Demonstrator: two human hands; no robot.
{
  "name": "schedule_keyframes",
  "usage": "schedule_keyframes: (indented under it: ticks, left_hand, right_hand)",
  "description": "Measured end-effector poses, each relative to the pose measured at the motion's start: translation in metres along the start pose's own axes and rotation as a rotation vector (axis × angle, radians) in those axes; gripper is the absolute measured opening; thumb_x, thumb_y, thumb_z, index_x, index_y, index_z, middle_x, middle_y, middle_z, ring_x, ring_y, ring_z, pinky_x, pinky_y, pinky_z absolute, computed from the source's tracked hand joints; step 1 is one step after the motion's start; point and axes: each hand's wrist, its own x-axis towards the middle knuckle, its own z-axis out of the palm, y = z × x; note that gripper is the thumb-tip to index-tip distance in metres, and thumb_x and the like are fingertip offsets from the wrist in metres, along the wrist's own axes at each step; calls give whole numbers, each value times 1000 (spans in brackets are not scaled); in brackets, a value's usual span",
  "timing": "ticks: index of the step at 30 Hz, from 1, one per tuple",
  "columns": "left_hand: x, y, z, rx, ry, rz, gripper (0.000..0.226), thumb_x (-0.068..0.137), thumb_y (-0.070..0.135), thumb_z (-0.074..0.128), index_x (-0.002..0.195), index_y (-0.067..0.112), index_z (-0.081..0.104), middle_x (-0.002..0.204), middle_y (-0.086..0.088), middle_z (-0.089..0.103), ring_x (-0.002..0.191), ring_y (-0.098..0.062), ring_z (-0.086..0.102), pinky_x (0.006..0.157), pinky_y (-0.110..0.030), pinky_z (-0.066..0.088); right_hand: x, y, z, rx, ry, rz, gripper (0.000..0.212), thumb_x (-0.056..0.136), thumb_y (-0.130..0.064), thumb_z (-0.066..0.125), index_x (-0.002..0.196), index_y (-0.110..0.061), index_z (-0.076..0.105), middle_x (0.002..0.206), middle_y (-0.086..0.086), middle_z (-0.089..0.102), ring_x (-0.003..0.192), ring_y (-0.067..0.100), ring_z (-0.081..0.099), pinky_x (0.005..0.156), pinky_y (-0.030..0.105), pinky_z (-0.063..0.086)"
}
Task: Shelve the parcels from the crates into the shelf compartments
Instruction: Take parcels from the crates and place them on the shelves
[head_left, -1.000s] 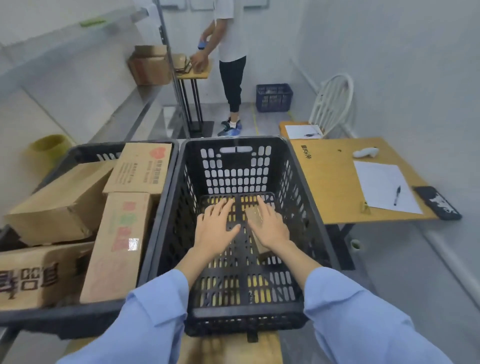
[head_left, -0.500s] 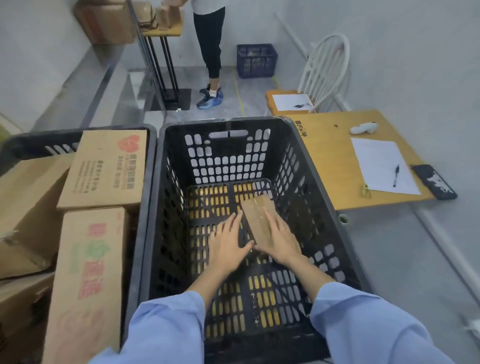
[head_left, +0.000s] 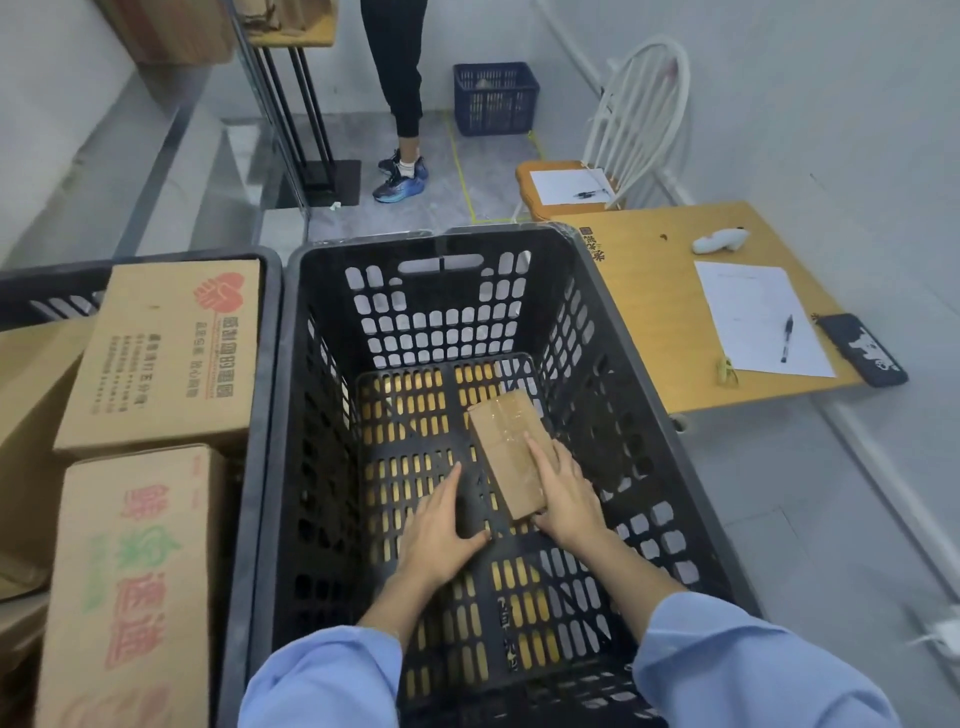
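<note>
A small brown taped parcel lies tilted on the floor of the black slotted crate. My right hand grips its near right edge, fingers laid along its side. Just left of the parcel, my left hand rests flat on the crate floor, fingers apart and holding nothing. The crate on the left is packed with large printed cardboard boxes.
A wooden table with paper, a pen and a dark case stands right of the crate. Beyond it are a white chair and a blue crate. A person's legs stand by a black-legged stand. Metal shelving runs along the left.
The view has tipped further down into the crate. My right hand has raised the parcel's near end and holds it by the edge; my left hand has drawn back from it.
</note>
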Motion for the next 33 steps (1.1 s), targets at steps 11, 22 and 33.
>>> schedule_keyframes:
  ticks: [11, 22, 33]
  left_hand:
    - [3, 4, -1, -302, 63, 13, 109, 65, 44, 84, 150, 38, 17, 147, 17, 38, 132, -4, 38, 101, -26, 38]
    - [7, 17, -8, -416, 57, -18, 117, 62, 34, 88, 154, 26, 16, 154, 3, 34, 140, -14, 33, 114, -38, 32]
    - [19, 51, -55, -611, 361, -45, 88, 76, 18, 79, 150, 24, 31, 146, 0, 42, 131, -14, 41, 107, -39, 38]
  right_hand:
    - [1, -7, 7, 261, -87, -63, 130, 70, -20, 87, 153, -40, -11, 154, -7, 14, 126, 22, 48, 103, 48, 44]
    - [2, -17, 0, 400, -107, -52, 133, 69, -15, 87, 154, -40, -12, 157, -2, 22, 134, 24, 41, 107, 46, 40]
    - [10, -57, -47, 604, -3, -165, 137, 58, -11, 92, 156, -34, -1, 150, 2, 32, 136, 22, 38, 110, 46, 39]
